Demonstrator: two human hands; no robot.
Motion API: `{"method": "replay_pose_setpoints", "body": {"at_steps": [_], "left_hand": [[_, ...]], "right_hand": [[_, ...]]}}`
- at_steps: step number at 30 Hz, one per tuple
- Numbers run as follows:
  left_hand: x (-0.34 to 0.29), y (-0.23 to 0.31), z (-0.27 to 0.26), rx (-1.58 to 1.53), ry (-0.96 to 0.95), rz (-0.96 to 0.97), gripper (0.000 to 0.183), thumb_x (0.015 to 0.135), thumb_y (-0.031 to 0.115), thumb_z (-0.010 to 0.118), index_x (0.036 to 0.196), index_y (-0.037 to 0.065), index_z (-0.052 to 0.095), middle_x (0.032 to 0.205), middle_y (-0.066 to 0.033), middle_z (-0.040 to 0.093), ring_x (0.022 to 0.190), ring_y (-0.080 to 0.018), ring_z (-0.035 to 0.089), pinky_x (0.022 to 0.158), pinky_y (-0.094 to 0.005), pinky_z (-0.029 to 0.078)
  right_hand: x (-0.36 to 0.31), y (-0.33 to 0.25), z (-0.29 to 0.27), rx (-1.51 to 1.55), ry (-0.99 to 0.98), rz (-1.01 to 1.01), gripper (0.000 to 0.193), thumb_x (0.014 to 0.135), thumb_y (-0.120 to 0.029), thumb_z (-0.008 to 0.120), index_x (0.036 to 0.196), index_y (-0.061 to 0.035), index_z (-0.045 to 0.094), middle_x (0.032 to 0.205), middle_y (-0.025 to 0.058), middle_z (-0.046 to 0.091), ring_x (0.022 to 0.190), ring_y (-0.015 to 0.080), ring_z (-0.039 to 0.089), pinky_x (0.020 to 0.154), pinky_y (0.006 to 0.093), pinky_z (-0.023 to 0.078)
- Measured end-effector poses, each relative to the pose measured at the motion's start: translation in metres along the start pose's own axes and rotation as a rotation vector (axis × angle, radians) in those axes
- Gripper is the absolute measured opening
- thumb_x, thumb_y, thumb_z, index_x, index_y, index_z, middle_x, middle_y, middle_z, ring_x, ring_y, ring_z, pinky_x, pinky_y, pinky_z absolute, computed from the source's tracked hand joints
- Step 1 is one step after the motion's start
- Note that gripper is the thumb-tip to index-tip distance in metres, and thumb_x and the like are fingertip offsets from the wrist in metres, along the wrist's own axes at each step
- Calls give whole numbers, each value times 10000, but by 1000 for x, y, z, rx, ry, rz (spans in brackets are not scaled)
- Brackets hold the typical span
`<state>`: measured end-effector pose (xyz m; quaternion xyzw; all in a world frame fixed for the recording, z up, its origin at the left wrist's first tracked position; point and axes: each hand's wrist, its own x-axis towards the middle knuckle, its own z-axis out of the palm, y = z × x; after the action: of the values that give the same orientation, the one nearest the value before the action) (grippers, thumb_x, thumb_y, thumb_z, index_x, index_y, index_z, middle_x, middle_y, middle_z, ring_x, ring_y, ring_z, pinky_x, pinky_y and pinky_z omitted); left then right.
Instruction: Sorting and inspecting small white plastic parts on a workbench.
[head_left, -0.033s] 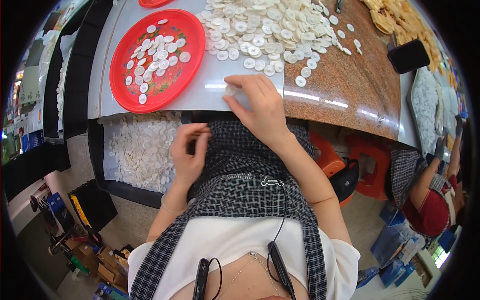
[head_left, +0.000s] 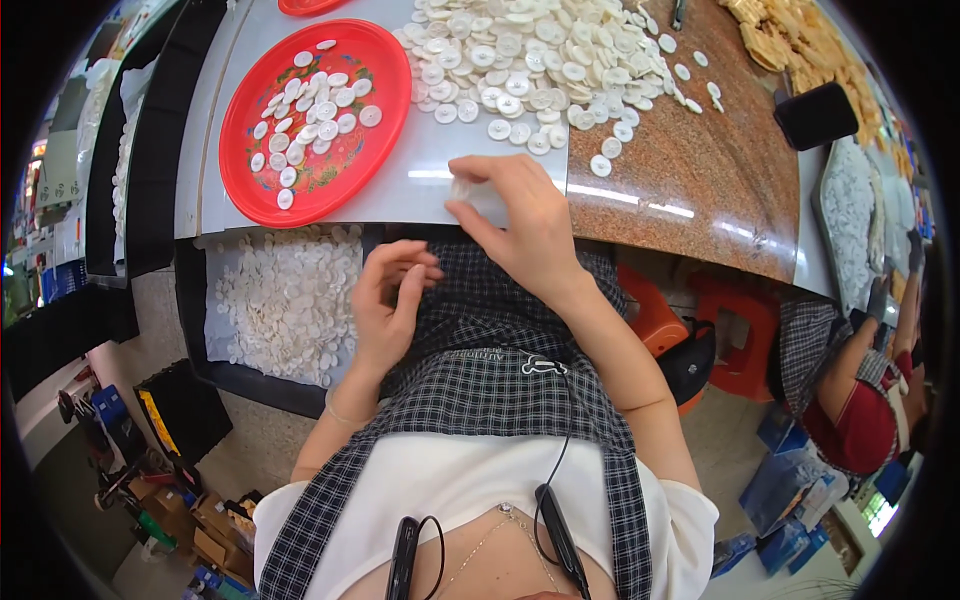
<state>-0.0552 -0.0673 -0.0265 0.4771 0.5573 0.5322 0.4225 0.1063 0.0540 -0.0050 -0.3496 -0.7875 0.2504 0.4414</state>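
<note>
My right hand [head_left: 520, 215] is over the front edge of the grey tabletop, thumb and forefinger pinching a small white button-like disc [head_left: 461, 188], seen edge-on and partly blended with the shine. Lower and to the left, my left hand [head_left: 388, 305] hovers above my lap with curled fingers and the thumb apart; nothing shows in it. A red round tray [head_left: 352, 185] with a painted pattern holds several such discs [head_left: 326, 130]. Beyond my right hand, a large heap of white discs [head_left: 530, 60] spreads over the grey surface and the brown speckled tabletop [head_left: 690, 170].
Below the table edge at left, a dark-rimmed box [head_left: 188, 330] is lined and filled with white discs [head_left: 285, 300]. A black phone-like object [head_left: 817, 115] lies at the right, near yellowish pieces [head_left: 820, 45]. Orange stools [head_left: 735, 330] and another person [head_left: 855, 410] are at right.
My left hand has shifted slightly up and to the right, its fingers a little more extended. My right hand stays almost in place, still pinching the disc.
</note>
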Motion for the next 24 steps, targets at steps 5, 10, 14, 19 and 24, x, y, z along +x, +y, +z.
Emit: {"method": "replay_pose_setpoints", "body": {"at_steps": [5, 10, 14, 19, 24], "left_hand": [[39, 36, 26, -716, -288, -353, 389, 1022, 309, 461, 1251, -2, 514, 1069, -95, 605, 776, -126, 619, 524, -197, 473], [50, 25, 31, -844, -470, -420, 472, 1011, 375, 468, 1258, -26, 499, 1010, -63, 563, 748, -82, 565, 452, -159, 397], [51, 23, 34, -878, -437, -431, 488, 1008, 392, 464, 1244, -34, 494, 1031, -82, 547, 707, -82, 523, 437, -163, 392], [54, 22, 36, -880, -453, -390, 496, 1006, 407, 456, 1242, -28, 488, 1043, -96, 536, 692, -90, 502, 434, -169, 393], [55, 23, 40, -885, -427, -407, 471, 1023, 393, 416, 1245, -13, 508, 1044, -87, 548, 698, -89, 493, 447, -165, 390]], "right_hand": [[-5, -25, -41, 256, -169, 59, 490, 727, -50, 793, 1177, -80, 600, 985, 52, 681, 847, 171, 646, 695, 292, 510], [-11, -16, -49, 302, -142, 48, 515, 708, -11, 804, 1175, -49, 591, 1023, 64, 679, 911, 163, 649, 766, 291, 518], [-4, 16, -53, 124, -25, 174, 328, 792, -58, 737, 1102, -43, 628, 1151, 81, 663, 986, 185, 631, 828, 309, 490], [0, 31, -44, -338, 7, 43, 209, 793, -63, 694, 999, -84, 666, 1082, 24, 679, 948, 211, 598, 827, 343, 433], [-15, 31, -50, -414, 4, -42, 157, 770, -38, 701, 913, -102, 694, 991, -8, 706, 891, 192, 601, 827, 325, 408]]}}
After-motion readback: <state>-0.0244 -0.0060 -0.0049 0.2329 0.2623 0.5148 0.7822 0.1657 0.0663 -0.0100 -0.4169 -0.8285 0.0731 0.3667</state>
